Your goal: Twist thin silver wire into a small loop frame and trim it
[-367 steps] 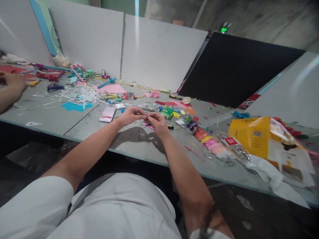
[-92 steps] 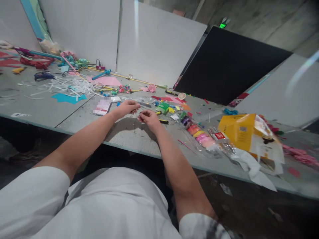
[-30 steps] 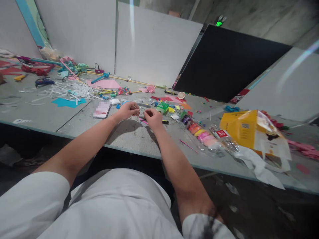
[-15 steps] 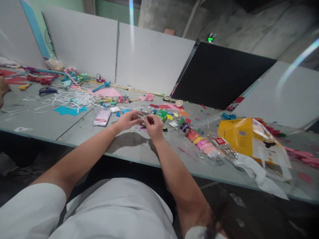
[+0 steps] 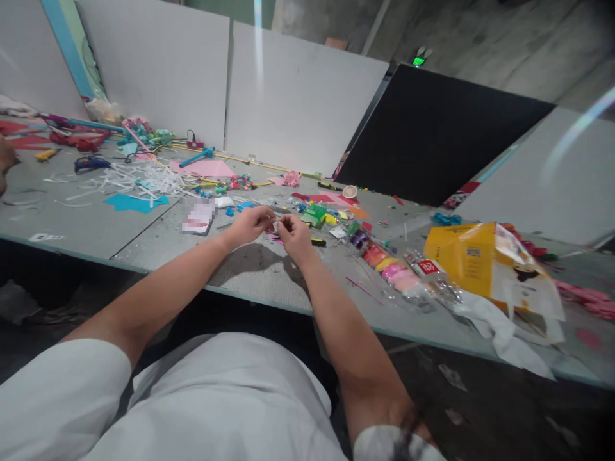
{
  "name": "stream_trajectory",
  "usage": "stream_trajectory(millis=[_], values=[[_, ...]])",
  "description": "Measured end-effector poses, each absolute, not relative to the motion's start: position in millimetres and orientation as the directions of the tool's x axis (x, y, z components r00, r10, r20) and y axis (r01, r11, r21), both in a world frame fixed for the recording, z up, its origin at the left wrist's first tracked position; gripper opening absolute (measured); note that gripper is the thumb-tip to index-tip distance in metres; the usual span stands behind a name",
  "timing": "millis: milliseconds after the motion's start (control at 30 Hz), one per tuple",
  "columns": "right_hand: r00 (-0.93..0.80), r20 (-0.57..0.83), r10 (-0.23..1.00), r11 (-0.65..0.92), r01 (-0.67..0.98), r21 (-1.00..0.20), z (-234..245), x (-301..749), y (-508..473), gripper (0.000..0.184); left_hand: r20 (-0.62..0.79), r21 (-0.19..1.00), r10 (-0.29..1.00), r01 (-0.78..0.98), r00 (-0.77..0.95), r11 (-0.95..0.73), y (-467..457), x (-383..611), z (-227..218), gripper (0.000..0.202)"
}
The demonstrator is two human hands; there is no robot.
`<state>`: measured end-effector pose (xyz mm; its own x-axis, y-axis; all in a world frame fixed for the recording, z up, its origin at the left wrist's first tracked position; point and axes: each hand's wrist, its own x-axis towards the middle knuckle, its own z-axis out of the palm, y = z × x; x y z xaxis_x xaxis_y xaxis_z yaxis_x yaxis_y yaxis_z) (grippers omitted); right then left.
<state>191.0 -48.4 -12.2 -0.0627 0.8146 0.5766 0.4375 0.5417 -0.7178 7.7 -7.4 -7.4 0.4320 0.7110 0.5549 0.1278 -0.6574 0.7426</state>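
My left hand (image 5: pixel 251 225) and my right hand (image 5: pixel 294 235) meet fingertip to fingertip over the middle of the grey table (image 5: pixel 250 282). Both are pinched closed around something small and thin that I cannot make out. Just beyond my right hand lies a green box (image 5: pixel 314 215), with yellow bits beside it. A black-handled tool (image 5: pixel 318 242) shows partly behind that hand. To the left of my left hand rests a pale phone-like slab (image 5: pixel 198 216), partly blurred. Small blue pieces (image 5: pixel 245 206) are scattered behind my fingers.
White paper strips (image 5: pixel 144 179) and a blue paper sheet (image 5: pixel 136 203) lie at left. A pack of coloured clay-like rounds (image 5: pixel 389 269) and a yellow bag (image 5: pixel 461 262) stand at right. Tall panels (image 5: pixel 302 102) line the back. Another person's hand (image 5: pixel 6 163) is at far left.
The camera view has tilted slightly, shifting the scene. My left fingers have curled in closer to the right hand's fingertips; both hands stay at the same spot over the table.
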Motion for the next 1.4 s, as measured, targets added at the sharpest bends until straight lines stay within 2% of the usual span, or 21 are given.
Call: stream_trajectory(millis=[167, 367, 567, 733, 1000, 1200, 1400], values=[[-0.089, 0.520, 0.850, 0.515, 0.351, -0.782, -13, 194, -47, 0.033, 0.553, 0.750, 0.701, 0.098, 0.449, -0.655, -7, 11, -10, 0.014], [-0.063, 0.463, 0.884, 0.465, 0.234, -0.854, -12, 189, -49, 0.048, 0.546, 0.781, 0.705, 0.029, 0.452, -0.624, -11, 14, -7, 0.025], [-0.043, 0.476, 0.878, 0.476, 0.171, -0.863, -9, 184, -54, 0.056, 0.539, 0.815, 0.739, -0.027, 0.404, -0.580, -11, 14, -5, 0.025], [-0.046, 0.539, 0.841, 0.535, 0.215, -0.817, -13, 187, -52, 0.046, 0.464, 0.874, 0.787, -0.069, 0.405, -0.480, -10, 16, -3, 0.033], [0.008, 0.616, 0.787, 0.577, 0.344, -0.741, -14, 190, -47, 0.030, 0.320, 0.947, 0.810, -0.149, 0.491, -0.284, -8, 15, -4, 0.061], [-0.001, 0.586, 0.810, 0.554, 0.325, -0.766, -10, 192, -47, 0.031, 0.290, 0.957, 0.792, -0.150, 0.538, -0.249, -5, 11, -4, 0.060], [-0.083, 0.465, 0.881, 0.471, 0.240, -0.849, -10, 195, -44, 0.038, 0.300, 0.948, 0.766, -0.086, 0.568, -0.307, -3, 8, -1, 0.052]])
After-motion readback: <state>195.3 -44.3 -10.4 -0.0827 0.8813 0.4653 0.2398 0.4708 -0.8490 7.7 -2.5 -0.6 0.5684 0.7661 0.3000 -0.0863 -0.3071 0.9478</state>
